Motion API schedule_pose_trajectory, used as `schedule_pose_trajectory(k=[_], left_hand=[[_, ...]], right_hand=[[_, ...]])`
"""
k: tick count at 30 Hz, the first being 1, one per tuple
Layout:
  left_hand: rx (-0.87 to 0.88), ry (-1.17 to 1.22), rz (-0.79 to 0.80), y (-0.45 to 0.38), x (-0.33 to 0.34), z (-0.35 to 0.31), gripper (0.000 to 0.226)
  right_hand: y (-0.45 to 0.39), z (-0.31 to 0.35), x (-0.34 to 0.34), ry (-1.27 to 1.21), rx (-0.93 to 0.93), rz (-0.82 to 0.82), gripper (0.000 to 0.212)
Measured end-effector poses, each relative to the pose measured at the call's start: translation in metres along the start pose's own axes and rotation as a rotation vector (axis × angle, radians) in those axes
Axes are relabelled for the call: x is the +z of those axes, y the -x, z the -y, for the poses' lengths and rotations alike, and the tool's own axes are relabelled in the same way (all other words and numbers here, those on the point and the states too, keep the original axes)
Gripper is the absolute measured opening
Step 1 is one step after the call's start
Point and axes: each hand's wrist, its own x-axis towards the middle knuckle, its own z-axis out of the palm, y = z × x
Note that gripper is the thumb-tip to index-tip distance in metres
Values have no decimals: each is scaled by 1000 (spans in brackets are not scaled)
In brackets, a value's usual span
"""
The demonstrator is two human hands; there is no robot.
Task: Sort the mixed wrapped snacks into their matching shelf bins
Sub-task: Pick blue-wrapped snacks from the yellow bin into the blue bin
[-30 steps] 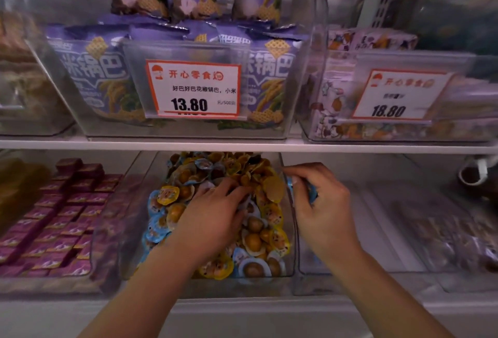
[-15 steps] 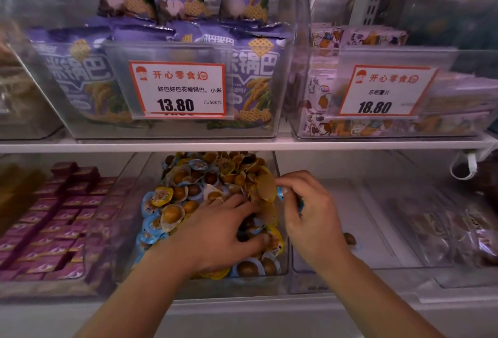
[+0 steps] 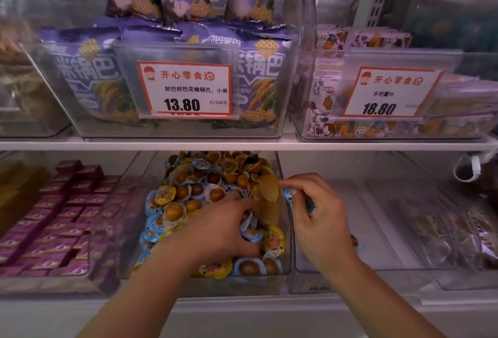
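Note:
A clear middle bin (image 3: 286, 229) on the lower shelf holds a heap of small wrapped egg snacks (image 3: 188, 197) in blue and yellow wrappers. My left hand (image 3: 221, 232) is dug into the heap near the bin's right side, with fingers and thumb curled round a few blue-wrapped packs (image 3: 252, 232). My right hand (image 3: 320, 221) hovers over the wall between the middle bin and the right bin, gripping a blue-wrapped snack (image 3: 289, 196) that sticks out above the fingers. The right bin (image 3: 377, 229) holds one loose brown snack (image 3: 354, 240) beside my right wrist.
A bin of purple boxed snacks (image 3: 54, 219) lies to the left. Further right is a bin of clear-wrapped dark snacks (image 3: 458, 232). The upper shelf edge (image 3: 242, 146) runs just above, carrying bins of purple bags (image 3: 89, 76), with price tags (image 3: 186, 89) on the bin fronts.
My left hand has slid from the heap's middle toward its front right and curled its fingers round packs. My right hand has stayed over the bin wall with its blue snack.

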Motion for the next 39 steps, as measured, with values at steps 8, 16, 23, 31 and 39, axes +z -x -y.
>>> schedule_pose_trajectory(k=[8,16,23,31,39], left_hand=[[28,419,-270,0,-6,-7,21],[-111,1361,-459,-1,-20,-61,8],[251,555,-501,-19,23,-114,50],[169,-275,-284,-47,32,-101,86],[139,122,-458,-21,-1,-49,32]], right_hand=[[-2,0,-7,-28,65,-55,31],[-3,28,-9,-424,544,-140,30],[-5,19,-37,-860,827,-155,24],[-3,-43,-84,-403,1045,69,25],[-8,-55,-82,30,595,94,17]])
